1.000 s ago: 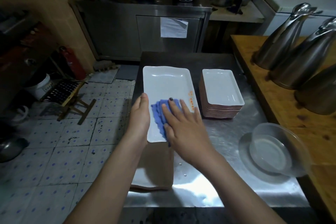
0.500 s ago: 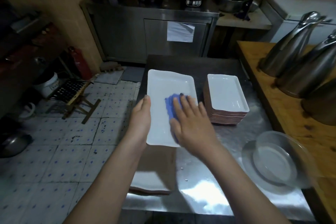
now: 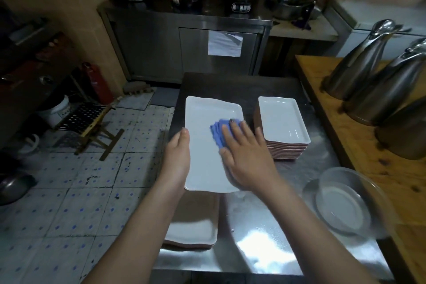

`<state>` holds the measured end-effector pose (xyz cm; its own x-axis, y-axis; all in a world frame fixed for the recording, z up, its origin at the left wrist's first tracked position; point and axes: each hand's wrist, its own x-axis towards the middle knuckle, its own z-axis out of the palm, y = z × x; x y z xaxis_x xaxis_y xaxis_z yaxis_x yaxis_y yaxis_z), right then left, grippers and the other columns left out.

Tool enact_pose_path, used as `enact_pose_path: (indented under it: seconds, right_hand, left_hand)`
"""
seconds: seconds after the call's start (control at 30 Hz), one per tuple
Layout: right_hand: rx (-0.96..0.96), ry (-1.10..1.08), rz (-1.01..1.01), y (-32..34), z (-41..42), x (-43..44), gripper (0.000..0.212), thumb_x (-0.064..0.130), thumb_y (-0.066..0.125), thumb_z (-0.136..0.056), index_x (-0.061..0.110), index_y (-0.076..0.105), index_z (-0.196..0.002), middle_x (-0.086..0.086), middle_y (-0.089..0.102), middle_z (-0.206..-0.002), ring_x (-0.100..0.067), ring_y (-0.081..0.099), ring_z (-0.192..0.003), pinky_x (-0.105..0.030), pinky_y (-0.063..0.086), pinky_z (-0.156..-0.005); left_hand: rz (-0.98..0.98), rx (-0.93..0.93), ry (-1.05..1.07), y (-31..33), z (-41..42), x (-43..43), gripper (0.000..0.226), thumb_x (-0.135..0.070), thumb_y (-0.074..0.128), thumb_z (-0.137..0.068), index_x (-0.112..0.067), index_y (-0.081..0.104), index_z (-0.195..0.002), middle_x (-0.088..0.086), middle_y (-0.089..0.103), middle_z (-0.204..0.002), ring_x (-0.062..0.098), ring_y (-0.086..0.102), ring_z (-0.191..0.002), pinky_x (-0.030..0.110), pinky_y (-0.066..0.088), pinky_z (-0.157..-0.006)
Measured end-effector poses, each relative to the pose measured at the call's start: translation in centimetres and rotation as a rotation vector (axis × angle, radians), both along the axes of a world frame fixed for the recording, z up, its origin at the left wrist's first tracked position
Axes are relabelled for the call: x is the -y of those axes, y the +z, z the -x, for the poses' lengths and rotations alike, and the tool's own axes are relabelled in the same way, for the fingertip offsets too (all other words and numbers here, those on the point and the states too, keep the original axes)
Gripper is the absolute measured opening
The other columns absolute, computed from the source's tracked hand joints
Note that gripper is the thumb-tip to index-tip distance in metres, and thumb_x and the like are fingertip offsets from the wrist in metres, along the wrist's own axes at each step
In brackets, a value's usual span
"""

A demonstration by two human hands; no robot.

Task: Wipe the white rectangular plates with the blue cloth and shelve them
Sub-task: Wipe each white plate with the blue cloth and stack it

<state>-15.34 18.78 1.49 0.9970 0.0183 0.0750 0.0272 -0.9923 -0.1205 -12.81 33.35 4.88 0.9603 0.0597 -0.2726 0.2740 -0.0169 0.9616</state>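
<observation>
A large white rectangular plate [image 3: 205, 122] is held above the steel table, over another plate [image 3: 193, 233] that lies near the front edge. My left hand [image 3: 177, 157] grips the plate's left rim, thumb on top. My right hand [image 3: 244, 157] lies flat with straight fingers on the blue cloth [image 3: 217, 130], pressing it against the plate's right half. Only the cloth's left part shows past the fingers. A stack of smaller white rectangular plates [image 3: 282, 122] stands to the right.
A clear glass bowl [image 3: 345, 205] sits at the steel table's [image 3: 253, 249] right front. Steel pitchers [image 3: 368, 62] stand on the wooden counter [image 3: 359, 145] to the right. Pots top a steel cabinet [image 3: 184, 48] at the back. Tiled floor with a folding stool [image 3: 92, 127] lies left.
My right hand has slid the blue cloth away from me and rightward over the plate, from its near middle to its right half. My left hand keeps its hold on the left rim.
</observation>
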Motion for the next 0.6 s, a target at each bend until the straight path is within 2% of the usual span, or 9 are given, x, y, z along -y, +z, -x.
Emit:
enact_pose_path:
  seconds: [0.03,0.1,0.17,0.23,0.3,0.37,0.47,0.53,0.6]
  right_hand:
    - [-0.018,0.048,-0.041,-0.3,1.0,-1.0,0.061,0.047,0.012,-0.097,0.024,0.003,-0.152,0.0,-0.002,-0.161,-0.018,-0.008,-0.147,-0.042,-0.008,-0.115]
    - [-0.07,0.149,-0.168,-0.2,1.8,-2.6,0.065,0.049,0.006,-0.092,0.026,0.007,-0.152,0.003,-0.003,-0.16,-0.015,-0.01,-0.146,-0.041,-0.009,-0.115]
    - [-0.077,0.173,-0.252,0.5,1.0,-2.9,0.059,0.044,0.009,-0.096,0.027,0.012,-0.152,0.004,0.0,-0.16,-0.015,-0.007,-0.147,-0.042,-0.006,-0.115]
    - [-0.021,0.096,-0.196,1.0,-0.5,-2.1,0.052,0.039,0.013,-0.101,0.028,0.012,-0.152,0.005,0.002,-0.16,-0.018,-0.005,-0.147,-0.044,-0.004,-0.115]
    - [0.011,-0.029,-0.076,1.2,-1.6,-0.9,0.05,0.037,0.014,-0.102,0.03,0.01,-0.152,0.004,0.001,-0.161,-0.02,-0.004,-0.147,-0.045,-0.005,-0.116]
    - [0.016,-0.149,-0.04,1.0,-1.4,-0.1,0.05,0.038,0.012,-0.102,0.031,0.007,-0.152,0.002,-0.001,-0.161,-0.021,-0.004,-0.147,-0.045,-0.007,-0.116]
    - [0.039,-0.204,-0.068,0.1,0.9,-0.8,0.052,0.039,0.013,-0.102,0.028,0.006,-0.152,-0.001,-0.002,-0.161,-0.022,-0.003,-0.147,-0.043,-0.006,-0.116]
    - [0.012,-0.115,-0.117,-0.4,2.5,-2.5,0.053,0.038,0.017,-0.101,0.024,0.008,-0.152,-0.004,0.0,-0.161,-0.023,-0.003,-0.147,-0.042,-0.005,-0.115]
    - [-0.029,-0.027,-0.158,-0.4,2.7,-3.6,0.053,0.036,0.019,-0.101,0.024,0.009,-0.152,-0.003,0.0,-0.161,-0.021,-0.005,-0.147,-0.041,-0.007,-0.115]
  left_hand:
    - [0.011,0.009,0.011,-0.1,-0.1,0.0,0.027,-0.031,0.035,-0.101,-0.021,0.058,-0.093,-0.006,0.065,-0.079,0.007,0.061,-0.066,0.016,0.049,-0.053]
    - [0.01,-0.002,-0.008,-0.3,0.1,0.2,0.026,-0.03,0.034,-0.101,-0.022,0.058,-0.096,-0.003,0.065,-0.086,0.008,0.061,-0.072,0.022,0.05,-0.064]
    - [0.0,-0.014,-0.031,-0.7,0.6,0.8,0.024,-0.03,0.034,-0.101,-0.025,0.057,-0.1,-0.003,0.065,-0.092,0.005,0.061,-0.077,0.021,0.049,-0.071]
    - [-0.005,-0.031,-0.069,-0.7,1.3,1.5,0.024,-0.03,0.035,-0.101,-0.025,0.058,-0.103,0.002,0.067,-0.102,0.012,0.064,-0.088,0.024,0.051,-0.082]
    - [0.007,-0.06,-0.078,-0.5,1.9,1.7,0.031,-0.032,0.036,-0.1,-0.019,0.06,-0.113,0.006,0.065,-0.115,0.022,0.062,-0.105,0.038,0.048,-0.096]
    - [0.023,-0.06,-0.058,-0.4,2.0,1.3,0.029,-0.034,0.036,-0.1,-0.02,0.061,-0.109,0.001,0.067,-0.108,0.018,0.064,-0.098,0.036,0.051,-0.089]
    - [0.033,-0.023,-0.016,-0.3,1.6,0.2,0.029,-0.033,0.037,-0.1,-0.023,0.06,-0.087,-0.01,0.067,-0.083,0.005,0.065,-0.073,0.022,0.052,-0.065]
    - [0.031,-0.008,0.007,-0.1,1.5,-0.2,0.031,-0.031,0.036,-0.101,-0.021,0.06,-0.085,-0.007,0.067,-0.082,0.009,0.065,-0.071,0.026,0.052,-0.066]
    - [0.027,-0.015,0.008,0.1,1.7,-0.1,0.028,-0.031,0.035,-0.101,-0.021,0.06,-0.097,0.001,0.067,-0.093,0.02,0.065,-0.085,0.036,0.053,-0.08]
